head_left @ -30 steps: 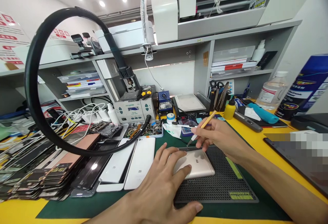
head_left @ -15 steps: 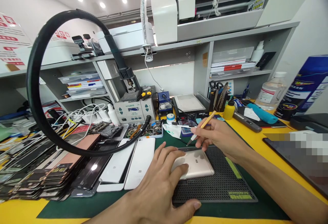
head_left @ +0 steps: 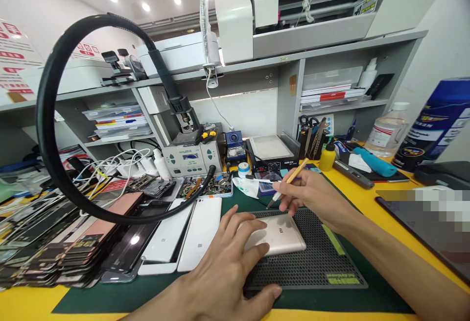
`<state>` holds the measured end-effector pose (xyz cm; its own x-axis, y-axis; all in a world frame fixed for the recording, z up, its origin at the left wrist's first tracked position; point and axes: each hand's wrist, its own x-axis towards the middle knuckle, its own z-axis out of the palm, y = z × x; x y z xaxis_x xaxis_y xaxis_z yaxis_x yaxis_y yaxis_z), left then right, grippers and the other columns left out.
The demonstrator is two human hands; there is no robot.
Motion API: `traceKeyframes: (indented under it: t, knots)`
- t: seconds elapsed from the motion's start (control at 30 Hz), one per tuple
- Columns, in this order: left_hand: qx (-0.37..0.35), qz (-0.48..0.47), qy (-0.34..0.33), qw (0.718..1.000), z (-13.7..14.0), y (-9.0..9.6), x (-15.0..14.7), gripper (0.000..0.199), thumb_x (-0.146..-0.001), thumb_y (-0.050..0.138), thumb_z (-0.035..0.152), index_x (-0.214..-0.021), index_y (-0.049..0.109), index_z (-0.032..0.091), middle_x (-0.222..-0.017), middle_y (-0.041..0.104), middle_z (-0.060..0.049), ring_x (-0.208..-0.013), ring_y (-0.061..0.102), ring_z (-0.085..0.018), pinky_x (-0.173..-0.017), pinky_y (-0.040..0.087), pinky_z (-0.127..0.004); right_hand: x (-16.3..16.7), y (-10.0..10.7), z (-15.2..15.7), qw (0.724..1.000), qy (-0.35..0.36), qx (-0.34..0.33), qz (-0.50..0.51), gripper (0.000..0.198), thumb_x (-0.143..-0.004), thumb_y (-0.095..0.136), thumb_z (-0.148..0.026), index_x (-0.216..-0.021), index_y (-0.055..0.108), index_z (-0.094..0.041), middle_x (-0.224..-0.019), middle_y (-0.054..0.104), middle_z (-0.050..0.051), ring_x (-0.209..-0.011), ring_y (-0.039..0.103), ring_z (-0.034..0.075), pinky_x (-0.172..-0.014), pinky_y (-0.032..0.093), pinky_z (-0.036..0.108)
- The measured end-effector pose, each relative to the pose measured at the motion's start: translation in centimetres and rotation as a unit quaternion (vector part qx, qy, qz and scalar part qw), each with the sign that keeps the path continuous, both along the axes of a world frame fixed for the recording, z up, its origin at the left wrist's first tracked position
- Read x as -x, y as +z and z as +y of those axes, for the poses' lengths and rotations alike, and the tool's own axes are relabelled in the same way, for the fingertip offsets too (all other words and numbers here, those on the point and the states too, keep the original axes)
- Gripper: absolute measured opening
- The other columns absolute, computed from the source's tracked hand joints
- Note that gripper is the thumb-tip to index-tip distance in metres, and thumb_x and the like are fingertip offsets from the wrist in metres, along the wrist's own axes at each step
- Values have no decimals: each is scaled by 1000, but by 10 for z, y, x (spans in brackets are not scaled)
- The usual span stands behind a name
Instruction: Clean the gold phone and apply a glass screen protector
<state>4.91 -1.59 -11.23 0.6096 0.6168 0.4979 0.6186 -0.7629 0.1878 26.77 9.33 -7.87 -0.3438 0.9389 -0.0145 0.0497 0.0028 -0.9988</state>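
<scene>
Gold phone (head_left: 282, 238): one, partly under spread left hand (head_left: 231, 247); right hand (head_left: 306, 191) grips one slim tool (head_left: 297, 170).

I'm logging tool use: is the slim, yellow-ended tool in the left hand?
No, the right hand grips the slim tool, while the left hand rests on the gold phone.

There are two hands (head_left: 229, 255), one pale-gold phone (head_left: 284, 235) and one yellow bottle (head_left: 327, 158).

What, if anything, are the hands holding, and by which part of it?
The right hand holds a pen-like tool around its middle, tip down. The left hand lies over one end of the gold phone, fingers spread, with no clear grip.
</scene>
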Motion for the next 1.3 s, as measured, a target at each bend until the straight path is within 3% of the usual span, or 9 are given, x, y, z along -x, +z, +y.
traceKeyframes:
  t: [0.63,0.83,1.3]
  knots:
    - [-5,8,-20,1000,0,0,1,54,-79,77,36,-124,60,12,-129,60,-17,-127,50,-35,-120,27,-67,-1,0,0,1000,-1,11,3,42,-71,92,-43,-82,59,-19,-64,69,2,-58,71,19,-47,56,25]
    - [-28,-30,-1,999,0,-1,3,43,-80,73,31,-117,60,15,-125,61,-17,-124,52,-35,-117,30,-68,0,2,-1,1000,-6,11,0,42,-70,93,-43,-81,61,-18,-63,70,3,-58,71,19,-47,56,25]
    - [-3,27,-14,1000,2,-2,0,55,-80,75,43,-124,64,12,-132,61,-17,-128,51,-37,-119,30,-67,1,3,-2,1000,-8,11,10,44,-67,94,-44,-79,61,-19,-62,69,2,-56,70,19,-46,56,25]
